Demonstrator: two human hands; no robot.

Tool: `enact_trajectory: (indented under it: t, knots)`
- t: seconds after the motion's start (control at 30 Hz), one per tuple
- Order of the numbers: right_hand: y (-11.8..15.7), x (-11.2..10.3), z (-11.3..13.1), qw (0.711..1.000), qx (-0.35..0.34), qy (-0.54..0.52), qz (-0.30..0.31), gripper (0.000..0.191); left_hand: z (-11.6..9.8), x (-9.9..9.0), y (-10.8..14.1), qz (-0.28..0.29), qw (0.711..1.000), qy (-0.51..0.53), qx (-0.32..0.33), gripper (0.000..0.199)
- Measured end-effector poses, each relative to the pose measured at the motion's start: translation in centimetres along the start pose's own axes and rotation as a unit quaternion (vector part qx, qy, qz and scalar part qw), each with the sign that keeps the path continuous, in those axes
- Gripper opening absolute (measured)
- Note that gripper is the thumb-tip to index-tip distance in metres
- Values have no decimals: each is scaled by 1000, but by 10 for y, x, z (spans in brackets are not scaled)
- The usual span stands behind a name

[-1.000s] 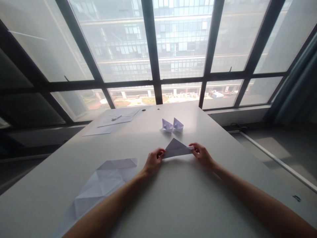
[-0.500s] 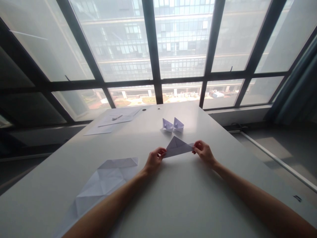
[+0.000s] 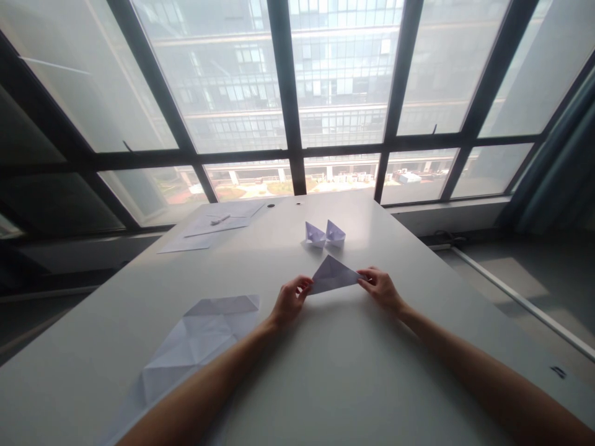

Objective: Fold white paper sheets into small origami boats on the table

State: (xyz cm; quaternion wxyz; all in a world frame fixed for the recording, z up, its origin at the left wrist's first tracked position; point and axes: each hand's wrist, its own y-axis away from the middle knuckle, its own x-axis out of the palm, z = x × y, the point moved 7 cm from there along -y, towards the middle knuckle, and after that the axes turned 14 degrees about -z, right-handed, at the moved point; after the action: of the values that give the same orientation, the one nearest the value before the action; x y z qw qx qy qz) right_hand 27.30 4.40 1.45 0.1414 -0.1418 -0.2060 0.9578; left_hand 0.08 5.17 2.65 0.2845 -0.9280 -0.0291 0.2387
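A folded triangular piece of white paper (image 3: 333, 276) is held up between my hands, its peak pointing away from me. My left hand (image 3: 290, 300) pinches its left corner. At the right corner, the fingers of my right hand (image 3: 380, 287) are closed on the paper. Just beyond it stand two small folded paper shapes (image 3: 325, 235), side by side on the white table. A larger creased sheet (image 3: 195, 341) lies to the left, partly covered by my left forearm.
Flat paper sheets (image 3: 199, 240) lie at the far left of the table (image 3: 353, 384), with a small white object (image 3: 220, 220) on top. Large dark-framed windows rise behind the far edge. A curtain hangs at the right.
My right hand has shifted slightly left along the folded paper's right corner, and a flap that stuck out there no longer shows. My left hand keeps its pinch.
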Motion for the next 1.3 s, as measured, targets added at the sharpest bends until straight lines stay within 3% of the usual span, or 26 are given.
enact_trajectory:
  t: [0.13,0.33,0.87,1.17,1.3]
  knots:
    - [-1,-3,-2,1000,-17,9,-20,27,-2,-1,0,-5,1000,2,10,14]
    - [-1,2,-8,1000,17,-12,21,27,-5,-4,0,-20,1000,0,18,13]
    - [1,7,-13,996,37,-77,34,27,-7,-7,-1,-37,999,12,31,11]
    - [3,7,-5,992,68,-94,46,26,2,0,1,10,1000,4,-17,16]
    - [3,6,-6,998,30,-36,40,24,-1,5,3,50,998,9,-23,17]
